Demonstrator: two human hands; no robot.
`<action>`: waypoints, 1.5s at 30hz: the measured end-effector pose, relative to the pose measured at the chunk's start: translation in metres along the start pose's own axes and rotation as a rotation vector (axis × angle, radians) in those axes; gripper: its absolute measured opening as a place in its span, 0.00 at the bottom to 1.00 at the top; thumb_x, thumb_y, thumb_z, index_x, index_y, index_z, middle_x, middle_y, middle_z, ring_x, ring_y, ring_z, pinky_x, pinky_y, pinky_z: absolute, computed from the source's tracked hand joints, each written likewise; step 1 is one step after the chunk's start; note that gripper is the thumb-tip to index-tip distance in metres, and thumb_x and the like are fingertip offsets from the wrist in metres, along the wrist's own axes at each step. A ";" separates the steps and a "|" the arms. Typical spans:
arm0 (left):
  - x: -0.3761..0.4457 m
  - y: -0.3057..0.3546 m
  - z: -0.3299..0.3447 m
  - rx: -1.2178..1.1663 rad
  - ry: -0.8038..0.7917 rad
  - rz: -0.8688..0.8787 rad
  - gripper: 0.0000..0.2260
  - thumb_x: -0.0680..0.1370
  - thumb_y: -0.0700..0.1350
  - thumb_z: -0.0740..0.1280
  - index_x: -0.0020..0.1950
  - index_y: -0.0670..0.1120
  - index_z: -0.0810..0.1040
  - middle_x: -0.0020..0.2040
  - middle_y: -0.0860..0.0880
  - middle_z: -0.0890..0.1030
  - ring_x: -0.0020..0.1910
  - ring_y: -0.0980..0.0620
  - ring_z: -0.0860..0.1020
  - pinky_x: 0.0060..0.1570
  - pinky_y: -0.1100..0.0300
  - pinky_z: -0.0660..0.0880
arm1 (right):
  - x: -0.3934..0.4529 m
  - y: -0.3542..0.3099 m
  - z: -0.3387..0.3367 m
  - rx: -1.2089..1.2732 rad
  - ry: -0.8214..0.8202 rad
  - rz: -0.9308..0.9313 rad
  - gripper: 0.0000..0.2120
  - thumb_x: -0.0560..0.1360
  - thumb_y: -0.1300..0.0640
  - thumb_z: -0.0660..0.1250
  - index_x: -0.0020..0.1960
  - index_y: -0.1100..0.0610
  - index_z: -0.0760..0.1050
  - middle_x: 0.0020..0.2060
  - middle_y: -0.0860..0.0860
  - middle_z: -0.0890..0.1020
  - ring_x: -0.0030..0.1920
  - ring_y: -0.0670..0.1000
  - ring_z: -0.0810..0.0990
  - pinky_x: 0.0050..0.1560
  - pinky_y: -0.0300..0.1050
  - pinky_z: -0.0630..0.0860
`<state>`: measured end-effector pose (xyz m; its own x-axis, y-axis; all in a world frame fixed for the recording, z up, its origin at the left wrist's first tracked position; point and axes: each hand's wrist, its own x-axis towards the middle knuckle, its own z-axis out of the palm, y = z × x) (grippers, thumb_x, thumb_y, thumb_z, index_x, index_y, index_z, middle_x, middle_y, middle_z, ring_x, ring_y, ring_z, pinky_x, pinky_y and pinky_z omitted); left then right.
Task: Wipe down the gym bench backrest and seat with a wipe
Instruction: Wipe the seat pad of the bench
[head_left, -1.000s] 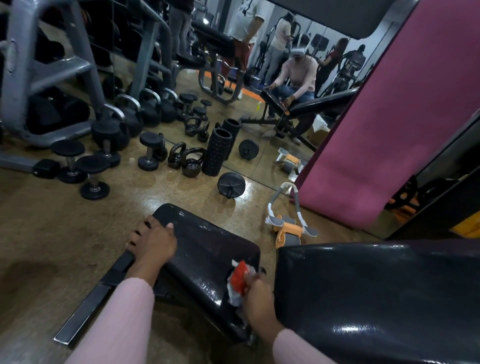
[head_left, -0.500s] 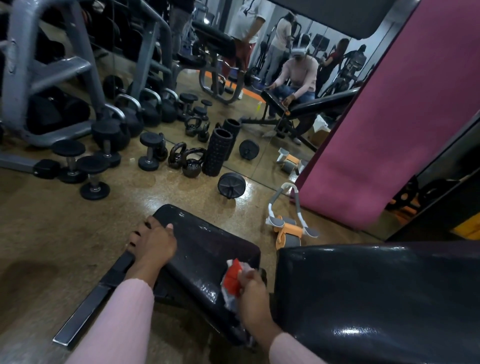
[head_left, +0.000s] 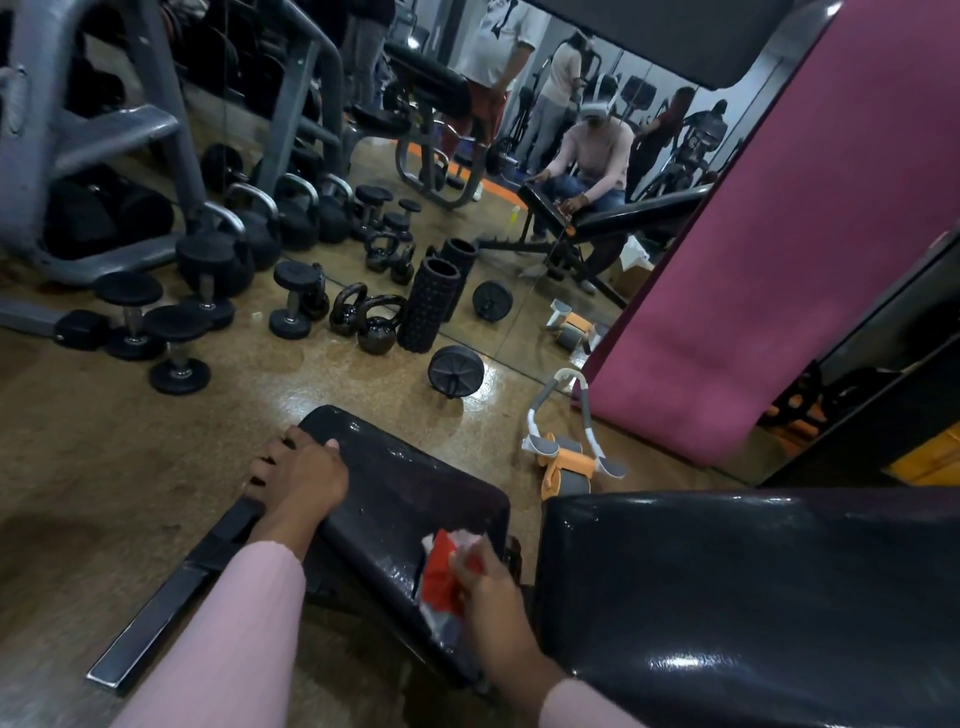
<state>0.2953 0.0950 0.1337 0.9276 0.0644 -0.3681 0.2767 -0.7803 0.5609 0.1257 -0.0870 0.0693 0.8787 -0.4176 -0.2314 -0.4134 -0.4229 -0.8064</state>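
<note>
Change: since the earlier frames my right hand (head_left: 485, 587) has slid the wipe (head_left: 441, 579) leftward along the near edge of the seat (head_left: 405, 499), away from the gap beside the backrest (head_left: 753, 597); my left hand (head_left: 298, 475) has stayed put.
Right hand: lower centre of the frame, fingers closed round the wipe, pressing it against the seat pad.
Wipe: red and white, crumpled, lying on the seat's near right portion, partly hidden by my fingers.
Left hand: fingers curled over the seat's far left corner, gripping the pad edge, thumb lying on top.
Seat: black glossy pad at centre, with wet-looking streaks across it.
Backrest: black glossy pad filling the lower right of the frame, just beside the seat with a narrow gap between them.
Bench frame: dark flat bar (head_left: 171, 597) running to the lower left, below my left forearm.
Floor beyond: orange and grey ab roller (head_left: 566, 462) right of the seat; black ab wheel (head_left: 456, 371) further off.
Further back: ribbed foam roller (head_left: 428, 306) upright, kettlebells (head_left: 376, 332) and dumbbells (head_left: 179, 343) to its left.
Right side: maroon mat (head_left: 779, 260) leaning against the mirror (head_left: 545, 156).
</note>
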 end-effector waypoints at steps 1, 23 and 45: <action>-0.001 0.001 -0.001 -0.003 -0.003 0.000 0.28 0.82 0.53 0.50 0.77 0.40 0.48 0.76 0.37 0.52 0.72 0.33 0.54 0.71 0.38 0.52 | -0.010 0.006 -0.002 -0.003 0.002 -0.032 0.16 0.71 0.52 0.71 0.59 0.49 0.78 0.54 0.58 0.83 0.54 0.60 0.82 0.60 0.63 0.74; -0.004 -0.004 -0.002 -0.024 0.018 0.061 0.27 0.83 0.52 0.50 0.77 0.38 0.51 0.76 0.37 0.54 0.73 0.33 0.55 0.72 0.40 0.53 | 0.014 -0.016 -0.015 0.136 0.132 0.289 0.10 0.77 0.53 0.64 0.54 0.57 0.77 0.50 0.58 0.80 0.51 0.59 0.79 0.53 0.55 0.77; -0.004 0.005 0.009 -0.001 0.071 0.026 0.28 0.82 0.51 0.51 0.77 0.37 0.49 0.77 0.38 0.53 0.73 0.32 0.54 0.72 0.37 0.50 | -0.007 0.004 -0.013 0.002 0.117 0.169 0.12 0.80 0.55 0.62 0.59 0.59 0.75 0.50 0.59 0.82 0.47 0.56 0.82 0.43 0.39 0.75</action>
<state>0.2911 0.0855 0.1310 0.9499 0.0875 -0.2999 0.2520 -0.7819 0.5702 0.1148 -0.0957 0.0747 0.7631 -0.5733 -0.2984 -0.5518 -0.3374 -0.7627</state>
